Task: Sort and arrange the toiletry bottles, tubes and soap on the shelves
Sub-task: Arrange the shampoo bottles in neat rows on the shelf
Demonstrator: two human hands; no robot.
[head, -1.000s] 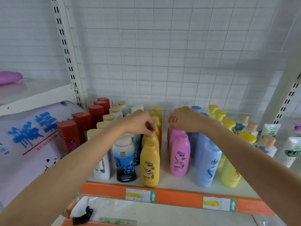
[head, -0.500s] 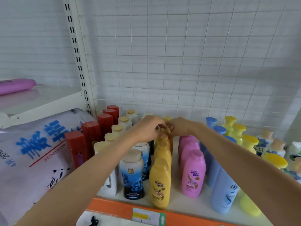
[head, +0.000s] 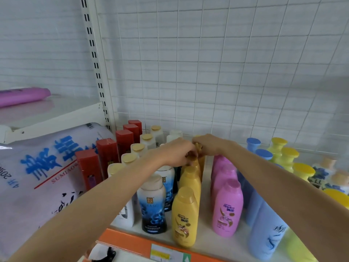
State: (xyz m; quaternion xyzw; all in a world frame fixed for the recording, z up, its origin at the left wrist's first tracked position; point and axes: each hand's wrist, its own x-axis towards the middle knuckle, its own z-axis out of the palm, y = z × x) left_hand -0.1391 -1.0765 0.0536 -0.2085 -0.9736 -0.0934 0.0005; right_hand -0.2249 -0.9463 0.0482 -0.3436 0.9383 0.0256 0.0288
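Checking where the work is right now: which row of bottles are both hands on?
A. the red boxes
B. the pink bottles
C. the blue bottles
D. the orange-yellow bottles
D: the left hand and right hand meet over the caps at the back of the orange-yellow row, beside the pink bottles, which they do not touch.

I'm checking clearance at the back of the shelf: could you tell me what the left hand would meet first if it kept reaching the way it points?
Probably the rear yellow bottles, which the left hand already touches; beyond them, the wire-grid back panel. Depth is uncertain.
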